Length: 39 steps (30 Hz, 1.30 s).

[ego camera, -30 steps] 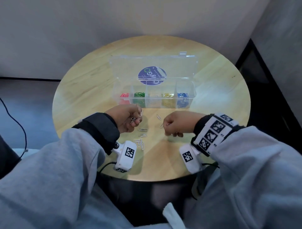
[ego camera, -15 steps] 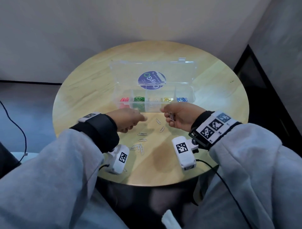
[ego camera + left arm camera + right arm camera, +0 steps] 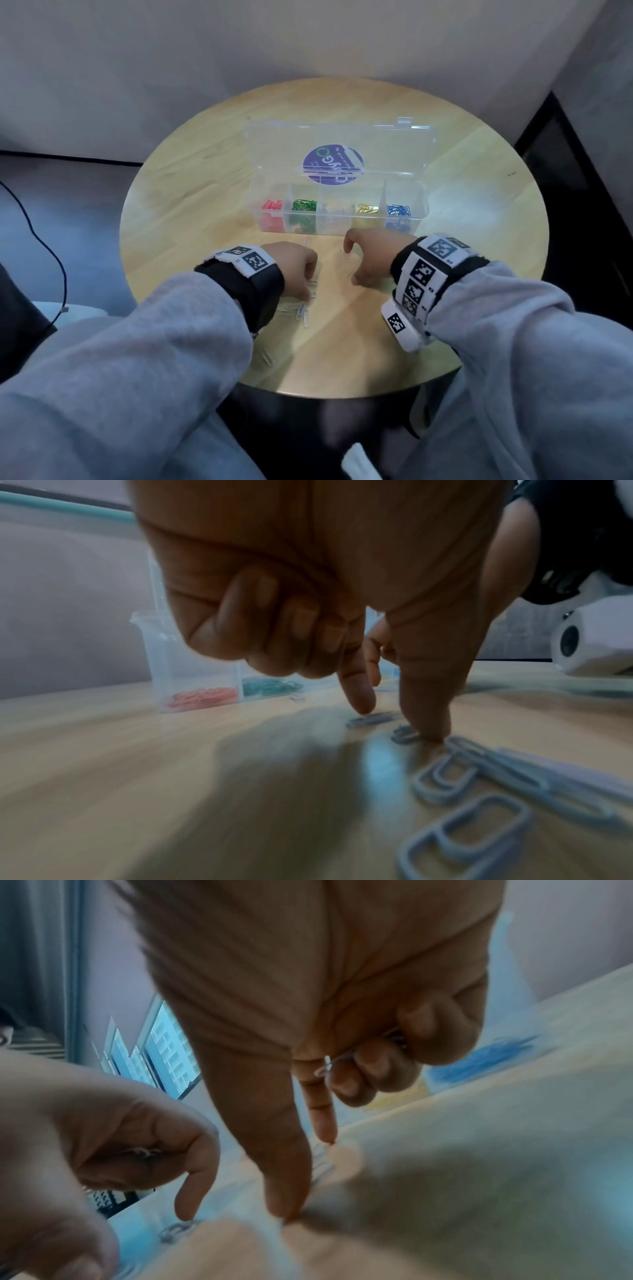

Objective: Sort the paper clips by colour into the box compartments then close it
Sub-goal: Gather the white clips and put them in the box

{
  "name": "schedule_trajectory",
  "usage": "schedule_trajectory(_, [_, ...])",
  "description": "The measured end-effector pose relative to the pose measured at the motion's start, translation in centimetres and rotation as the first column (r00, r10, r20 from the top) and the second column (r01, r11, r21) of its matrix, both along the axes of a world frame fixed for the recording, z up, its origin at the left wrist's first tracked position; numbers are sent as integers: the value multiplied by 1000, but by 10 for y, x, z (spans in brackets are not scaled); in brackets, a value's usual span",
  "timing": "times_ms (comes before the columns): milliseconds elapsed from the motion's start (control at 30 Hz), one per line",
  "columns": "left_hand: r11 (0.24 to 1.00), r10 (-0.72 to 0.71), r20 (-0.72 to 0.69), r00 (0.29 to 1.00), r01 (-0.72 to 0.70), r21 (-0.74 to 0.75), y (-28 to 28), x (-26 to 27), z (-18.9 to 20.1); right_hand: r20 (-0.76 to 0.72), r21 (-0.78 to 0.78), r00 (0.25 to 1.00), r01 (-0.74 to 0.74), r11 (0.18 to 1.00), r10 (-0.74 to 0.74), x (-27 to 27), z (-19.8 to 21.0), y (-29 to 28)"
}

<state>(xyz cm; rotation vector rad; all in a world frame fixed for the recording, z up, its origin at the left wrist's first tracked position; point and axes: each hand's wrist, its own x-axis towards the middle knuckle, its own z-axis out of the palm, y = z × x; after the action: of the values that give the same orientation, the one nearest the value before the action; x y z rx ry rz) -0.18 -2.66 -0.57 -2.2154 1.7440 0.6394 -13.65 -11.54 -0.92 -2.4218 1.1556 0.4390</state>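
Note:
The clear compartment box [image 3: 423, 219] stands open at mid-table, holding red [image 3: 273, 205], green [image 3: 304, 205], silver, yellow [image 3: 365, 208] and blue clips [image 3: 398, 209] in separate compartments. Loose silver paper clips [image 3: 302, 310] lie in front of it. My left hand [image 3: 310, 291] reaches down with index and thumb onto two clips [image 3: 371, 719]; its other fingers are curled, and the right wrist view shows a glint of wire inside them. My right hand [image 3: 350, 265] keeps silver clips [image 3: 342, 1058] in its curled fingers, with index and thumb down on the table around another clip.
The box lid [image 3: 342, 150] with a purple round sticker stands up behind the compartments. One silver clip [image 3: 267, 356] lies near the table's front edge, another [image 3: 308, 241] just before the box. A dark cable [image 3: 51, 260] hangs at the left. The round table drops off on all sides.
Both hands have come down from near the box front to the loose clips on the table. The right hand still carries the clips it held half a second ago.

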Motion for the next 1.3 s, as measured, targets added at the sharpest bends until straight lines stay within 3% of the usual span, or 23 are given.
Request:
schedule_trajectory(233, [1000, 28, 3, 1000, -28, -11, -6, 5, -12, 63, -46, 998, -28, 999, 31, 13, -6, -3])
schedule_trajectory(867, [995, 37, -47, 998, -32, 92, -6, 12, -13, -29, 14, 991, -131, 991, 131, 11, 0, -10])
schedule_trajectory(1167, [995, 51, -76, 996, -44, 87, -5, 12, -15, -85, 69, 992, -90, 994, 96, 7, -2, -6])
schedule_trajectory(1300, [996, 32, -48, 998, -28, 79, -5, 9, -13, -11, 158, 1000, -15, 987, 17, 1, 3, -12])
